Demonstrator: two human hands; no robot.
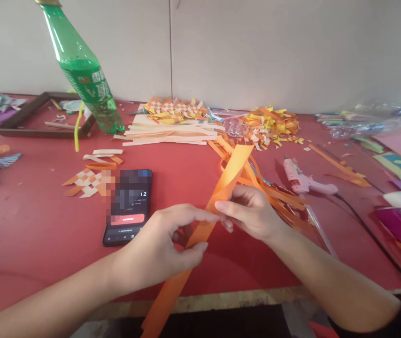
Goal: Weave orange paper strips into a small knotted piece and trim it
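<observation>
A long orange paper strip [172, 286] runs slantwise between my hands, its top end curling over and its lower end hanging past the table edge. My right hand [250, 211] pinches the strip near its upper part, thumb on top. Around the strip's middle is my left hand [175, 234], with the index finger across it and the thumb against its face; the other fingers are partly hidden behind. Left of my hands lies a phone [130, 206] with a lit screen. Near it sits a small woven orange and white paper piece [89, 182].
A green bottle [91, 89] stands by a dark frame [31, 134]. Cream strips [172, 134], a pile of yellow-orange paper bits [274, 124] and loose orange strips [285, 197] lie farther back. A pink glue gun [306, 180] with a black cord is at the right.
</observation>
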